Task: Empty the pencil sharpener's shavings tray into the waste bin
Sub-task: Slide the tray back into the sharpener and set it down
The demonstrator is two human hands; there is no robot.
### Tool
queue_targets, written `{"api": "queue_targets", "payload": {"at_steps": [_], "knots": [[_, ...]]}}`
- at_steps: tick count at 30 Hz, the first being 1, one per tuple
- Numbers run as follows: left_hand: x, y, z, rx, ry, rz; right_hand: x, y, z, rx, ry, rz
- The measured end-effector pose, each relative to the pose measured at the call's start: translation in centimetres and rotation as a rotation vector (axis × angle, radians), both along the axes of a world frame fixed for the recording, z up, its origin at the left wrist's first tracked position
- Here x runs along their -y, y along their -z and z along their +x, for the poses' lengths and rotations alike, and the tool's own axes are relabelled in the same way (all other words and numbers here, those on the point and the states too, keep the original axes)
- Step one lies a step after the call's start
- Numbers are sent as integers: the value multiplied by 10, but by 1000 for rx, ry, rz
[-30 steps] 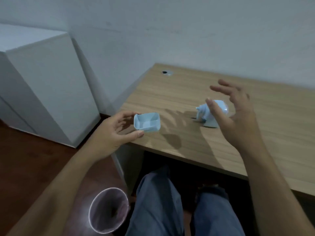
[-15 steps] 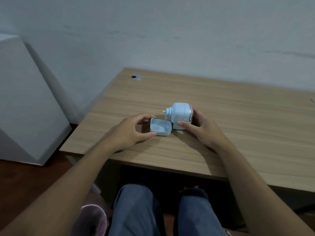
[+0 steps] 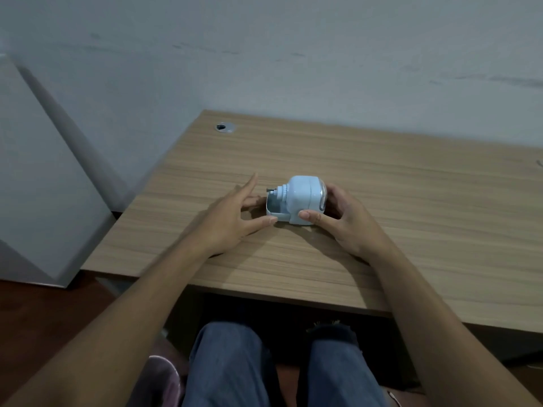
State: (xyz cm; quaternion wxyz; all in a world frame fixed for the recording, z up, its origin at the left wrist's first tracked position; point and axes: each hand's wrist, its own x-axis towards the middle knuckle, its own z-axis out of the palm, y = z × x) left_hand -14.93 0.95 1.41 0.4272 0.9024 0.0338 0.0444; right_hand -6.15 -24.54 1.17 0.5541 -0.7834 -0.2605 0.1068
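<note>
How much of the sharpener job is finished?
Nearly all of it, it seems. The tray sits partly back in the sharpener on the desk, with no shavings visible. The right hand steadies the body; the left hand, fingers spread, touches the tray. Left: push it fully home.

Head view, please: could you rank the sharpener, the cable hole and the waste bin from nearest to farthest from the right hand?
1. Sharpener: in the right hand's grip, mid-desk.
2. Cable hole: far-left desk corner.
3. Waste bin: on the floor, lower left, beside the knee.
</note>
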Motion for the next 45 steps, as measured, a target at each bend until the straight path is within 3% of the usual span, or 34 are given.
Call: {"api": "queue_targets", "payload": {"at_steps": [12, 20, 25, 31, 41, 45], "knots": [[32, 7, 16, -24, -34, -32, -4, 7, 1, 86, 83, -33], [25, 10, 15, 211, -304, -20, -8, 10, -4, 100, 146, 10], [26, 10, 10, 259, -200, -22, -9, 13, -3, 195, 120, -94], [23, 12, 16, 189, -119, -99, -7, 13, 8, 264, 96, -153], [14, 13, 70, 42, 97, 288, -19, 13, 78, 269, 127, -171], [9, 10, 113, 31, 119, 347, -31, 11, 122, 294, 150, -184]]}}
